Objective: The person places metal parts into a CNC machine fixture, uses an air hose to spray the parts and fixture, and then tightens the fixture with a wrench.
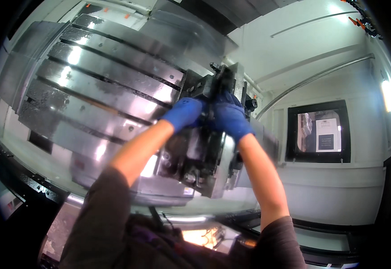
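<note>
Dark sleeves (99, 215) nearest, blue-gloved left hand (186, 114) and right hand (229, 117) against a metal fixture (224, 157), grip too blurred to tell, fixture near the slotted tabletop's (115, 94) right edge, long axis running near to far, far end leaning right.

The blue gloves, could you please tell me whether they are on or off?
On: the blue gloves visibly cover the left hand and the right hand.
</note>
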